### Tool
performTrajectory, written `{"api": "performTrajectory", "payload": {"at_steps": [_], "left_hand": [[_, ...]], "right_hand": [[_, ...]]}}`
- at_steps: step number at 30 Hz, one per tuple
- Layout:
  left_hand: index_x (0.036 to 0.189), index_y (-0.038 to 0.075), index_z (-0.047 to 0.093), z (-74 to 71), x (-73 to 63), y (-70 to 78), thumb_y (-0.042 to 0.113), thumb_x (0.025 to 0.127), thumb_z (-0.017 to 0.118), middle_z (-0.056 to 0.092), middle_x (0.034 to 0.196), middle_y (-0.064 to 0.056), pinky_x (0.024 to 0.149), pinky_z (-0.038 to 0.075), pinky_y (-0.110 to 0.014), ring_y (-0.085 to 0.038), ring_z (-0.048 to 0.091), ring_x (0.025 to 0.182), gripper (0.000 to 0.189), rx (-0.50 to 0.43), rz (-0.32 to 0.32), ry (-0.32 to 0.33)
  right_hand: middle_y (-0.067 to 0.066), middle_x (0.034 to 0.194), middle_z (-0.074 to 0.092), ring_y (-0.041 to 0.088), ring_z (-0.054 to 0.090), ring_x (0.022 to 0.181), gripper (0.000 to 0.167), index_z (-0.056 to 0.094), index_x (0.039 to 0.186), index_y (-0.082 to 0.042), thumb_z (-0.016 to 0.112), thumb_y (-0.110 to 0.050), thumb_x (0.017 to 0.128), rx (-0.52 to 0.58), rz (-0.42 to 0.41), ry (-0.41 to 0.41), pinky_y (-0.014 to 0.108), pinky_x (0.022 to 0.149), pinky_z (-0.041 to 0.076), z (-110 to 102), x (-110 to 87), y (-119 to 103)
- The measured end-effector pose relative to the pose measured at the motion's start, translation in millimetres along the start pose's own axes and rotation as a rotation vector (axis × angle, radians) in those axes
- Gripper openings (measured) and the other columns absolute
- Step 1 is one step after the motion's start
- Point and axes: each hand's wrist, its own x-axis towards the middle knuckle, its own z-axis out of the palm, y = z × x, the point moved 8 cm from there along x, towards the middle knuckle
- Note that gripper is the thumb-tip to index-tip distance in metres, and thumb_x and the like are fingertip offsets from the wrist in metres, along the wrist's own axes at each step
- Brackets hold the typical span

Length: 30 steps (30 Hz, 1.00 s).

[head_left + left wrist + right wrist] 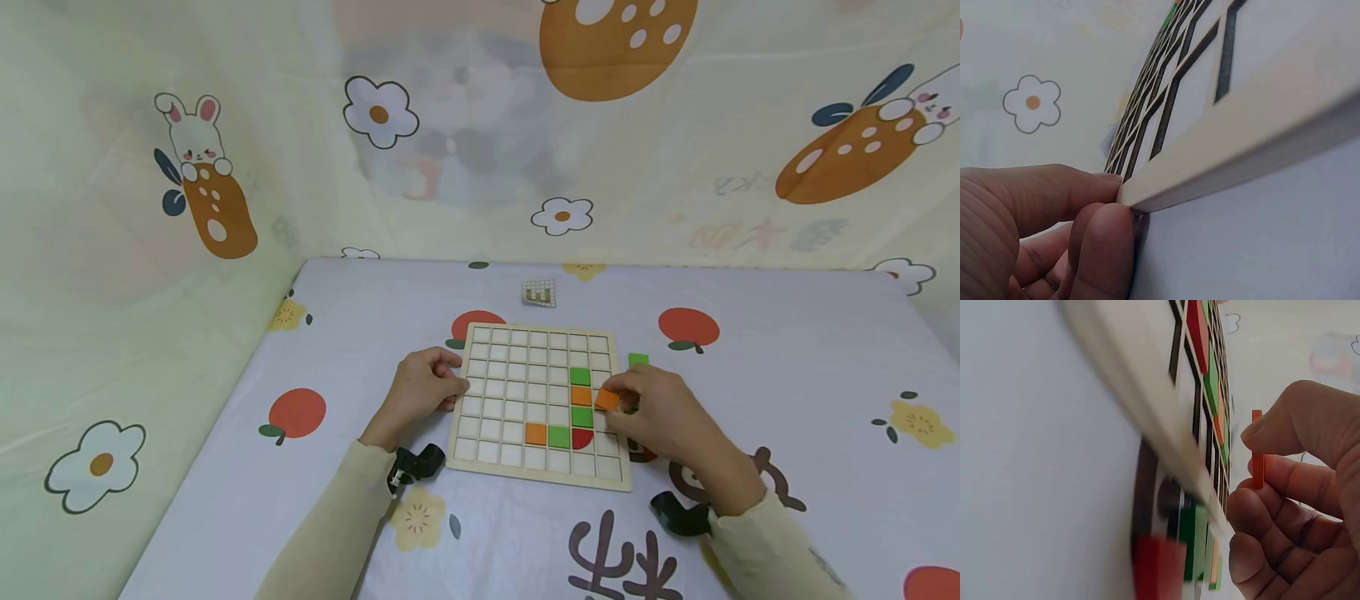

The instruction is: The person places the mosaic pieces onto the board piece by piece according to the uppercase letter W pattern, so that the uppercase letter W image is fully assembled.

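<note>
Here on the left, the left hand (425,383) is at the edge of the grid board (502,458); from the head it looks like a mere touch, but the left wrist view gives the detail: thumb and finger pinching the pale rim, one above, one against its side. Across the board we go, to coloured pieces set in its cells: an orange tile (536,434), a green tile (558,437) beside it, then a red piece (582,438) with a rounded side, and running up from that, green, orange, green. Now the right hand (660,408), and its fingers are pinching a loose orange tile (607,399) above the board's right side! The head view shows its face; the right wrist view has it edge-on, a thin bar clear of the board. That same view reveals what the hand mostly covers from above: a loose red block (1160,567) and a loose green block (1193,544) next to the rim.

Underneath, the tabletop (225,492) wears a pale cloth printed with red fruit and yellow flowers, a small gridded card (538,293) lying beyond the board. Around it, cream hangings (465,167) carry a rabbit on a carrot at left, flowers mid-wall, another rabbit and carrot far right.
</note>
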Motion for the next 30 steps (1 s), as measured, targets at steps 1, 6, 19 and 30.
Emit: {"api": "performTrajectory", "payload": {"at_steps": [1,6,19,30], "left_hand": [[0.107,0.003,0.067,0.0,0.2,0.0,0.004,0.083,0.078,0.064,0.074,-0.008,0.048,0.053,-0.026,-0.014,0.059,0.05,0.027,0.001,-0.001,0.0],[0.107,0.003,0.067,0.0,0.4,-0.1,0.004,0.083,0.077,0.064,0.075,-0.008,0.048,0.053,-0.026,-0.014,0.059,0.05,0.026,-0.007,-0.005,0.002],[0.107,0.002,0.067,-0.6,0.7,-0.8,0.003,0.082,0.078,0.064,0.075,-0.009,0.048,0.054,-0.026,-0.014,0.059,0.05,0.027,-0.019,-0.02,0.009],[0.107,0.002,0.067,-0.1,1.3,1.3,0.003,0.082,0.078,0.064,0.074,-0.008,0.048,0.054,-0.026,-0.014,0.059,0.049,0.027,-0.002,0.001,-0.001]], "right_hand": [[0.001,0.081,0.056,0.016,0.049,0.073,0.031,0.073,0.105,-0.004,0.073,-0.012,0.075,-0.001,-0.009,0.0,0.026,0.056,0.044,0.7,1.9,-2.1],[0.001,0.081,0.056,0.016,0.049,0.074,0.031,0.073,0.106,-0.003,0.072,-0.011,0.076,0.017,-0.039,-0.016,0.027,0.058,0.043,7.1,10.3,-10.9],[-0.002,0.077,0.057,0.014,0.051,0.071,0.02,0.073,0.095,-0.006,0.077,-0.015,0.078,0.033,-0.119,-0.02,0.028,0.062,0.047,16.0,27.8,-37.0],[0.0,0.08,0.059,0.014,0.052,0.071,0.02,0.073,0.096,-0.006,0.077,-0.014,0.079,0.022,-0.152,-0.085,0.029,0.064,0.047,26.1,42.7,-51.4]]}}
